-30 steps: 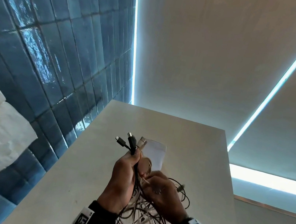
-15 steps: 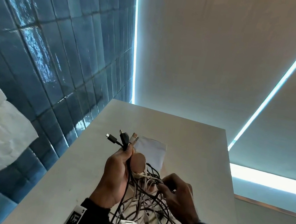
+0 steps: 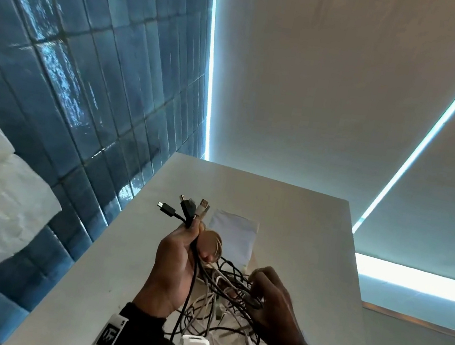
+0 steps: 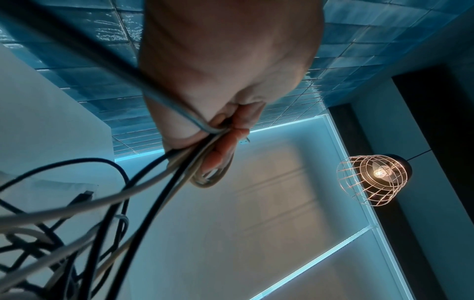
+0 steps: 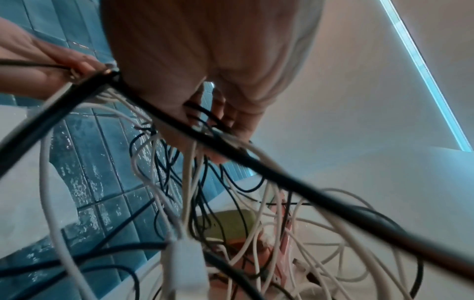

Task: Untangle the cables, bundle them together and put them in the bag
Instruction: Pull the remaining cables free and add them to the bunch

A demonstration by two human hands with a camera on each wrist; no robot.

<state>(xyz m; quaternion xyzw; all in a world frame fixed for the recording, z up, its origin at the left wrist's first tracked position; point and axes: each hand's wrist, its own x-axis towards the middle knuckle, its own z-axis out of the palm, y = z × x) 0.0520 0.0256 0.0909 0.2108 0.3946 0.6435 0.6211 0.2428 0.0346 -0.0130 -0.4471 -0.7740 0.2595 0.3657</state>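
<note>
Left hand [image 3: 173, 265] grips cables [image 3: 218, 299] upright; right hand [image 3: 273, 310] pinches tangle

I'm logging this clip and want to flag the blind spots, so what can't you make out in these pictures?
- Cables: the count is unclear; the strands overlap in the tangle, head view.
- Right hand fingertips: buried in strands, so which cable they pinch is unclear.
- Left hand: in the left wrist view, the palm hides the connector ends.
- Right wrist view: near cables motion-blurred.

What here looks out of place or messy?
Only the cables: a black and white knot hangs between the left hand, which grips several plug ends, and the right hand, which picks at it. Nothing looks damaged.
</note>
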